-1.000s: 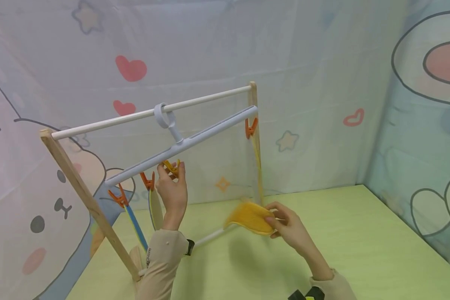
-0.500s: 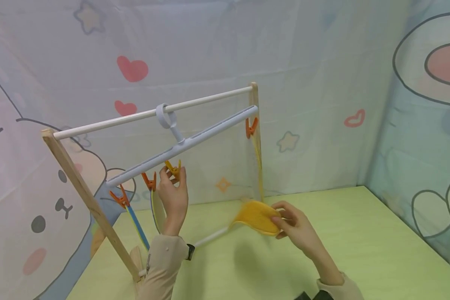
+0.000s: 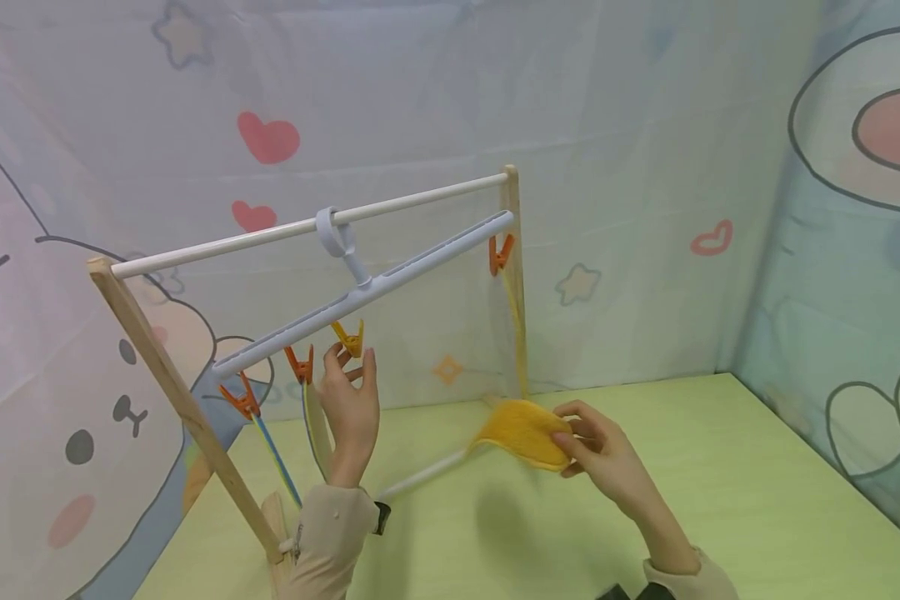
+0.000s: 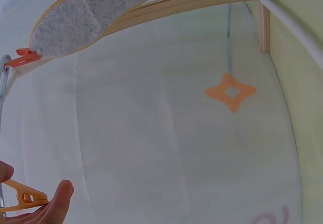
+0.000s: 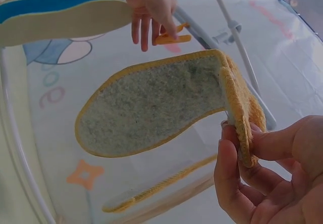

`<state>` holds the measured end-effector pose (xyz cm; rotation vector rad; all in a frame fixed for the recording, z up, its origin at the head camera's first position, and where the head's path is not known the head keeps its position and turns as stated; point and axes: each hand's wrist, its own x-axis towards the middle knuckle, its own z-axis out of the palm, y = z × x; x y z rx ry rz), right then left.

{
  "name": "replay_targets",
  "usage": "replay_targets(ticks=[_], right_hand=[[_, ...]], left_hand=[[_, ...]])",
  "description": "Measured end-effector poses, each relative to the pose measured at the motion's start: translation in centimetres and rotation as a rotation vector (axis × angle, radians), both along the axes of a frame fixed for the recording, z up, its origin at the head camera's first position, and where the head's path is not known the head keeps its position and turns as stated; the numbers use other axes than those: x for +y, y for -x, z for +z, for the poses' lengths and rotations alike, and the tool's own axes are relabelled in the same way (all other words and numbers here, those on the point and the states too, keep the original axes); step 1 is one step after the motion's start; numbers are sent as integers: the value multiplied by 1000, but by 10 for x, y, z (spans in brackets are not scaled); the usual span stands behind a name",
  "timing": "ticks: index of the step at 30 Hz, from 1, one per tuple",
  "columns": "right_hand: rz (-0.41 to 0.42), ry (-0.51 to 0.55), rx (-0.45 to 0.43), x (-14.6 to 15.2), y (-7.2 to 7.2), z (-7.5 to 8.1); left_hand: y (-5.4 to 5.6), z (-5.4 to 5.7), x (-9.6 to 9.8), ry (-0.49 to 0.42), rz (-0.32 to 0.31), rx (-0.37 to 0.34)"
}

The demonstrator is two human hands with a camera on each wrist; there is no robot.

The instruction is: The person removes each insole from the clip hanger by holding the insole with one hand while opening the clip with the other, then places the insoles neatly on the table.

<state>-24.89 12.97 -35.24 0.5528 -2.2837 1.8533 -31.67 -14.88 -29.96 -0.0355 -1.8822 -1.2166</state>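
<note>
A yellow clothes peg (image 3: 352, 342) hangs under the light grey hanger (image 3: 420, 257). My left hand (image 3: 351, 417) is raised just below this peg, thumb apart and fingers loosely extended beside it; in the left wrist view the thumb stands clear of the peg (image 4: 28, 198). My right hand (image 3: 603, 454) pinches one end of a fuzzy yellow insole (image 3: 521, 432) between thumb and fingers, above the table. In the right wrist view the insole (image 5: 156, 105) bends near the grip and shows its grey felt underside.
The hanger's hook circles the white rod of a wooden rack (image 3: 225, 242). Orange pegs (image 3: 300, 364) hold two blue-edged insoles (image 3: 317, 433) at left; another orange peg (image 3: 501, 254) holds a yellow-edged insole (image 3: 516, 325) at right. Beneath lies a pale green table (image 3: 720, 483).
My left hand has slid slightly down, and its thumb has parted from the yellow peg, which stays on the hanger. My right hand has drifted slightly right with the insole.
</note>
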Motion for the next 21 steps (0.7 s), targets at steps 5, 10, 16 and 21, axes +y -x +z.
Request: replay_targets(ticks=[5, 10, 16, 21], right_hand=[[-7, -1, 6, 3, -2, 2], [-9, -14, 18, 6, -5, 4], [-17, -34, 45, 11, -8, 7], [-28, -39, 55, 16, -10, 7]], left_hand=[[-2, -5, 0, 11, 5, -5], [-4, -6, -1, 5, 20, -62], [-7, -5, 1, -6, 30, -113], [-9, -7, 1, 1, 35, -157]])
